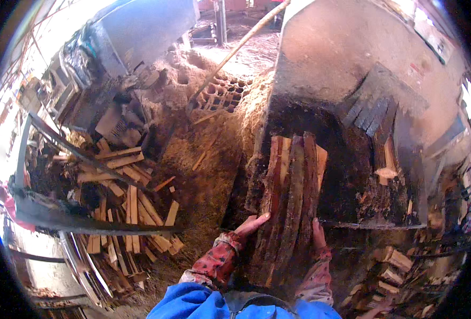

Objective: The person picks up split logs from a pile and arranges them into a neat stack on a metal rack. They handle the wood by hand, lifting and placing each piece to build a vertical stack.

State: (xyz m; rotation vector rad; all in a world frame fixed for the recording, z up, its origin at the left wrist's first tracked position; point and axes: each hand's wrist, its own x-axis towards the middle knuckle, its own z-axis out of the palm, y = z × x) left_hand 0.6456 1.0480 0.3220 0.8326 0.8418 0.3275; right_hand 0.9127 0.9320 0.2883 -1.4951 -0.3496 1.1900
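Note:
Between my two hands lies a bundle of long, rough wood slabs [294, 186] with dark bark and some pale sawn edges. Its far ends rest over a dark, dirt-covered surface, while the near ends reach back toward my body. My left hand [252, 224] grips the bundle's left side, thumb laid along the edge and the other fingers hidden beneath. On the opposite side my right hand [318, 234] presses against the slabs, its fingers partly hidden. Both forearms wear red patterned sleeves.
Sawn wood offcuts [134, 207] lie heaped at the left beside a curved metal bar [86, 154]. A long pole [241, 45] leans near a holed block [222, 94] and sawdust. At the right stand dark wood pieces [373, 114] against a tan panel [342, 48]; more blocks [398, 260] lie lower right.

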